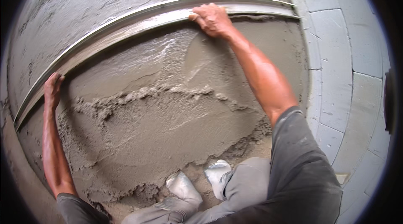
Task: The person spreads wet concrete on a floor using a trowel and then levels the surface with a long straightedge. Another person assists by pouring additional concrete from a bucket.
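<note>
1. Head view, the tool: a long metal straightedge (138,24) lies across the wet mortar bed (168,110). Its long axis runs from about 8 o'clock to about 2 o'clock in the frame; the bow in it is likely the lens bending a straight bar.

2. Head view, the left hand (52,89), at 9 o'clock: the fingers are closed over the near edge of the straightedge close to its left end, the arm stretched far out.

3. Head view, the right hand (212,18), at 12 o'clock: the fingers are curled over the bar with the palm pressing down — a firm hold, not a loose touch.

4. Why held so: the hands sit well apart along the bar, which probably keeps it level and flat on the surface — one hand alone would let an end tip.

5. Surroundings: mortar beyond the bar looks smoother; on the near side it is ridged and lumpy. Pale block paving (336,56) borders the bed at 3 o'clock. Mortar-coated boots (197,182) stand in it at 6 o'clock.
</note>
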A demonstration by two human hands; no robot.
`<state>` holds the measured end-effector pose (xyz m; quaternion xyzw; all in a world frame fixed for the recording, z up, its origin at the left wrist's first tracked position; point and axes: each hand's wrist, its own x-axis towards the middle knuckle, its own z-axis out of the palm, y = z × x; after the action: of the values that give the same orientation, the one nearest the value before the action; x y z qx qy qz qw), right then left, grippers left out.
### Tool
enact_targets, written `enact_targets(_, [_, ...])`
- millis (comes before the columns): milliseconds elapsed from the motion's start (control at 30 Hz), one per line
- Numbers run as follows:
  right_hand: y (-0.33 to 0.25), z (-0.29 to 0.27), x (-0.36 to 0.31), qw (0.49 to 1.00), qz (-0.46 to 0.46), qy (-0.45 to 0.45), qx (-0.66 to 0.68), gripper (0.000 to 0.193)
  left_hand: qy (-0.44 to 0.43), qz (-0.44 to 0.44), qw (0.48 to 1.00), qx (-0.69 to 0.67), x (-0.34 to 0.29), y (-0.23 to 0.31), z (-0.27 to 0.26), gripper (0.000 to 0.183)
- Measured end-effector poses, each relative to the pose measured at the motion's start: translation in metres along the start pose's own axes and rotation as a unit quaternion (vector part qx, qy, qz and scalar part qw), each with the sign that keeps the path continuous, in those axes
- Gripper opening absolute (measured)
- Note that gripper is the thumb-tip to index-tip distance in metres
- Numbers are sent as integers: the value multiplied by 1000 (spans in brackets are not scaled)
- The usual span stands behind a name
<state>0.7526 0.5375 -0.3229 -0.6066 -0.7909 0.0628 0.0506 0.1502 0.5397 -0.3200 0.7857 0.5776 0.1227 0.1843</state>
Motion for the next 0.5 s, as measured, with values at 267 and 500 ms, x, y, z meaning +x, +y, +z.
enact_targets(267, [-57, 11, 0, 998, 19, 5, 60, 40, -40, -32, 998, 28, -22, -24, -31, 20])
enact_targets(500, [-23, -13, -24, 995, 55, -78, -8, 31, 11, 24, 999, 20, -20, 11, -3, 18])
